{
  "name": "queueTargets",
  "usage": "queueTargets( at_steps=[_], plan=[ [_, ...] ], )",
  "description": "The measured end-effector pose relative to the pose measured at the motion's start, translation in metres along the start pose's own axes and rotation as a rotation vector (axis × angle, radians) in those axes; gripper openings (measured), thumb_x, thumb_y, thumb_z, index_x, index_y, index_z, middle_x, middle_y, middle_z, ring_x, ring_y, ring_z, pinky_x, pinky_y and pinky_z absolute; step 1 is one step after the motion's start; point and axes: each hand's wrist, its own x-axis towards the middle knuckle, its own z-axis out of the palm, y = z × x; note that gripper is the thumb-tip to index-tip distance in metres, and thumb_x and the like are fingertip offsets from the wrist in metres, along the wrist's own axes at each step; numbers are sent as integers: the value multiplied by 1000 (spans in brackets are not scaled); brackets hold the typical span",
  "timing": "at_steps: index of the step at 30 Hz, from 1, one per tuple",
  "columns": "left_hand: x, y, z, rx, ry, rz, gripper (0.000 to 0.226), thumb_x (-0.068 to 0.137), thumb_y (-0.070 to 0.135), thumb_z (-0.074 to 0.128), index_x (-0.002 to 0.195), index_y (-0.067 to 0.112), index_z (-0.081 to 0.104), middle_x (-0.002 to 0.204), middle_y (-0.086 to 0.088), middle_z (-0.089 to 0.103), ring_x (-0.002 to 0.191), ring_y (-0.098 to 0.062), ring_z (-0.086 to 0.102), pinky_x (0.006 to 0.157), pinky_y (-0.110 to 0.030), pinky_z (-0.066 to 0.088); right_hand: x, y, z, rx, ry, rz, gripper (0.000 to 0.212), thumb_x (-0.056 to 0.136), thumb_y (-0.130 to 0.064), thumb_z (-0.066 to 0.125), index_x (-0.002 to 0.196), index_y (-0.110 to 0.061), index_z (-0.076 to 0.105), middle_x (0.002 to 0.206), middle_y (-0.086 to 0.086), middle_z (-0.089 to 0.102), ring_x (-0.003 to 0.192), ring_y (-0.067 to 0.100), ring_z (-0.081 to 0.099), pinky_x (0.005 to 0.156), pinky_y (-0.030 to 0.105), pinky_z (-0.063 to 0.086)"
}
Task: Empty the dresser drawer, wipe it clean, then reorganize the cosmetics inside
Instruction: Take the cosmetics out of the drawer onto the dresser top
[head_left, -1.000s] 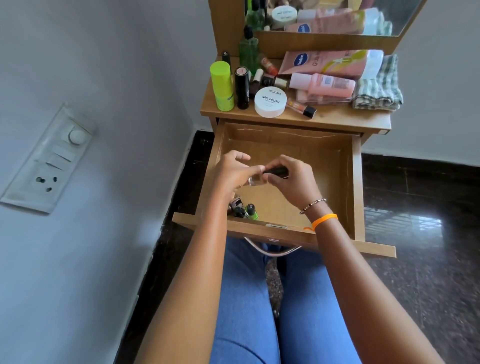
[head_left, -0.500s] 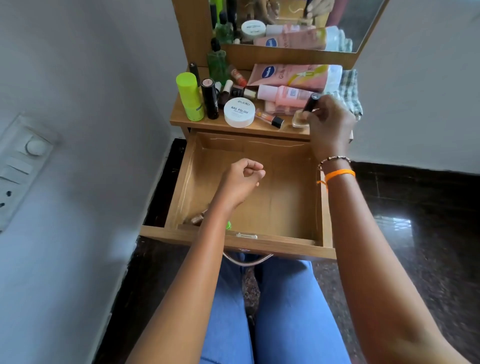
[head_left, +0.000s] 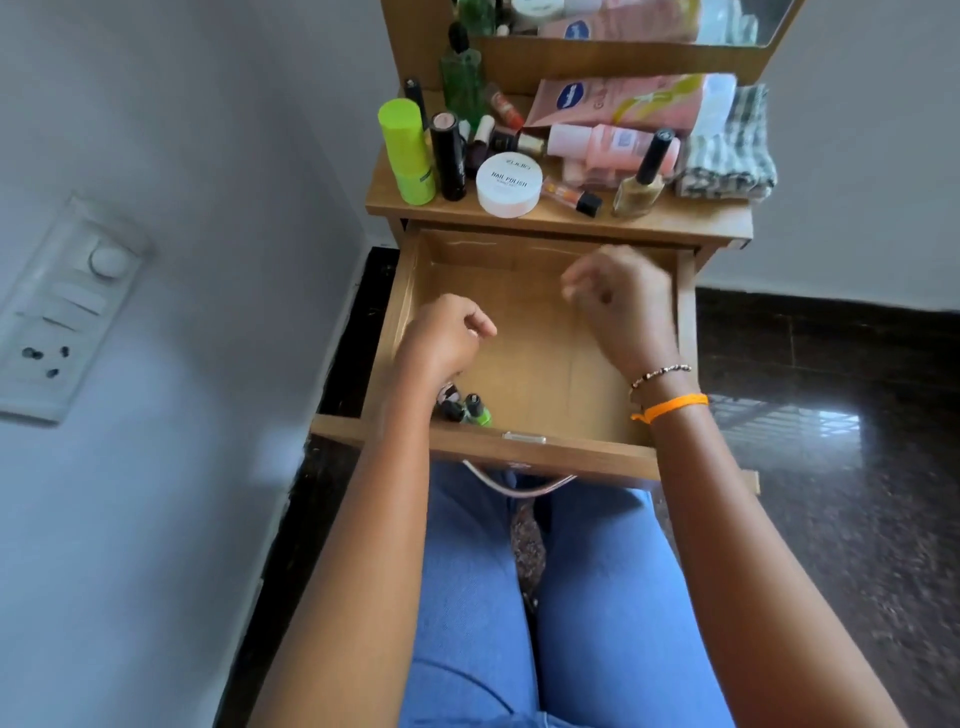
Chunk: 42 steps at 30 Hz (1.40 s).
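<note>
The wooden drawer (head_left: 530, 364) stands pulled out over my lap, its floor mostly bare. A few small nail polish bottles (head_left: 470, 409), one bright green, lie in its front left corner. My left hand (head_left: 447, 338) hovers over the drawer's left side with fingers loosely curled, holding nothing. My right hand (head_left: 618, 301) hangs over the back right of the drawer, blurred, fingers loosely curled and empty. A gold nail polish bottle with a black cap (head_left: 641, 179) stands upright on the dresser top (head_left: 691, 228), near the front right.
The dresser top holds a lime green bottle (head_left: 408, 150), a black tube (head_left: 448, 156), a white nail polish remover jar (head_left: 509, 184), pink tubes (head_left: 613, 145) and a folded checked cloth (head_left: 727, 150). A wall with a switch panel (head_left: 62, 312) is at left; dark floor at right.
My right hand set the gold nail polish bottle on the dresser top, let go, and came back down over the drawer. My left hand stayed over the drawer.
</note>
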Motion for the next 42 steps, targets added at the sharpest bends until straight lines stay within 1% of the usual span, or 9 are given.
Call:
queueTargets(
  at_steps=[4,7,14,19,26,29,32,39,42],
  plan=[
    [-10,-13,-14,244,-187,-92,41,89,-9,42,94,22,69,115,-3,64,100,-23,63,76,-35,50,-29,-25,33,-82,-812,-34,33,76,-11,73,108,-19,67,92,-4,59,77,12,56,73,21,43],
    [-18,-18,-12,319,-256,-113,38,88,-7,52,112,20,66,119,-6,62,102,-23,61,77,-32,49,-40,-35,56,-118,-885,-97,36,76,-3,70,109,-19,68,102,0,62,77,13,54,69,14,34],
    [-25,-33,-4,270,-305,-86,37,81,-11,60,103,17,71,105,-3,65,93,-18,58,77,-29,45,-36,-18,48,-87,-616,17,15,76,-7,70,91,-10,72,98,8,69,92,22,61,76,18,39],
    [-22,-32,5,151,-42,-13,8,80,12,72,84,18,76,83,1,71,79,-16,67,73,-32,54,-29,-2,9,-33,-295,82,15,75,-10,73,90,-12,73,89,1,67,82,14,58,74,19,42],
    [-13,37,11,-204,137,279,7,85,11,62,84,13,69,81,4,65,74,-9,56,67,-17,42,7,16,-47,287,251,287,20,72,-7,73,91,-8,71,83,4,68,65,-2,59,72,12,49],
    [-3,62,20,-304,206,318,6,84,10,60,82,11,67,74,7,63,78,-17,62,73,-35,55,34,18,-58,206,407,259,19,74,-15,74,88,-4,70,80,3,61,63,4,54,63,2,41],
    [6,83,24,-335,258,346,7,84,9,59,85,8,67,81,2,65,84,-21,64,74,-47,56,59,23,-56,151,465,240,18,74,-12,73,87,0,68,81,1,54,59,3,48,61,0,39],
    [19,96,19,-363,322,359,10,86,8,61,91,8,70,86,-2,66,84,-16,65,74,-44,57,76,40,-40,118,475,227,20,74,-11,73,91,-2,68,93,13,64,68,11,57,72,18,51],
    [20,95,18,-366,330,352,11,85,9,62,92,7,71,86,-2,66,84,-17,65,74,-45,57,65,36,-42,115,500,224,31,73,-11,74,101,-2,64,96,6,56,60,-4,47,67,0,39]
  ],
)
